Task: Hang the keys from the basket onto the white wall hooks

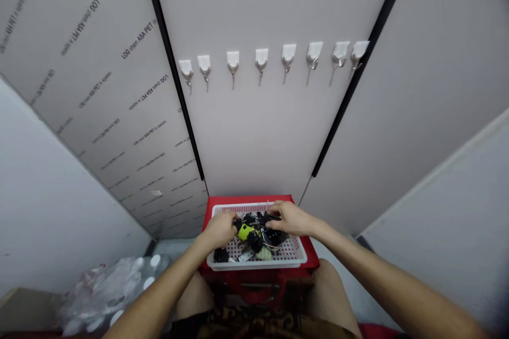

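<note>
A white plastic basket (300,260) holds a jumble of small things: black pieces, a yellow-green item (245,231), a pale green item (264,253) and some that look like keys on rings. My left hand (221,229) reaches in over the basket's left side. Its fingers are closed at a black piece beside the yellow-green item; what they pinch is mostly hidden. From the right, my right hand (292,218) dips into the back of the pile, thumb and fingers curled round something dark that I cannot make out.
The basket stands on a red surface (313,260) between my knees. Several white hooks (261,58) line the white panel (254,132) ahead. Black strips (353,79) edge that panel. Plastic-wrapped bottles (115,286) and a cardboard box (29,310) sit on the floor at left.
</note>
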The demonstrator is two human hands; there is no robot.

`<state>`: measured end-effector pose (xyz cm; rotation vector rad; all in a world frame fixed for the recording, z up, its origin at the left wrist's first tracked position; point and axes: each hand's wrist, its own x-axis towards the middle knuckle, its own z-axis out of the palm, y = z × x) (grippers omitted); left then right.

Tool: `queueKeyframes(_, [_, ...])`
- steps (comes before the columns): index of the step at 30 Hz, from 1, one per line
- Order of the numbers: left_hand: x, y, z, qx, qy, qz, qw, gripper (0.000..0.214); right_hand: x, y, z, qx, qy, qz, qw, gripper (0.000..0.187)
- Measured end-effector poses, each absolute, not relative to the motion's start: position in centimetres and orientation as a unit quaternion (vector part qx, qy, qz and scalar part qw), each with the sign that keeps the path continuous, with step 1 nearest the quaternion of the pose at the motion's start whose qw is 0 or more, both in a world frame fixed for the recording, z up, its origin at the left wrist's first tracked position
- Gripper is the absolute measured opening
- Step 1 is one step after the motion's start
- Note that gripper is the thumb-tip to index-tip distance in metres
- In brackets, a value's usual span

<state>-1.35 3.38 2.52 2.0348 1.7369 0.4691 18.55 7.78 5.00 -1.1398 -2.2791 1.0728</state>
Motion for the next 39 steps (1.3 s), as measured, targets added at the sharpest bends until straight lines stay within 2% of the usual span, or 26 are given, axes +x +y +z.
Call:
queueKeyframes(3, [-0.9,4.6,4.9,0.675,0.613,0.29,0.29,0.019,17.7,8.3,7.2,-0.418,-0.778,0.398,0.246,0.029])
queueKeyframes(5, [0.0,5.9,7.5,0.605,0.575,0.366,0.411,0.035,16.6,9.1,9.1,-0.431,-0.705,0.451,0.338,0.043])
queueKeyframes(7, [1.1,7.0,10.1,0.539,0.521,0.416,0.515,0.048,15.3,9.9,11.0,-0.404,-0.624,0.541,0.393,0.05])
queueKeyframes(11, [2.8,8.1,13.4,0.514,0.445,0.442,0.586,0.056,13.5,10.6,13.3,-0.323,-0.551,0.674,0.371,0.053])
queueKeyframes(26, [3.4,7.5,12.1,0.513,0.458,0.427,0.587,0.057,13.8,9.6,12.4,-0.34,-0.549,0.678,0.352,0.053])
queueKeyframes(35, [4.3,7.2,8.6,0.524,0.498,0.37,0.584,0.057,14.6,9.3,9.1,-0.383,-0.559,0.656,0.332,0.053])
queueKeyframes(37, [4.3,7.2,7.6,0.55,0.515,0.368,0.545,0.055,15.2,9.2,8.4,-0.405,-0.587,0.615,0.335,0.053])
queueKeyframes(39, [4.2,7.0,6.3,0.61,0.538,0.364,0.454,0.046,16.1,9.1,7.4,-0.437,-0.65,0.531,0.325,0.05])
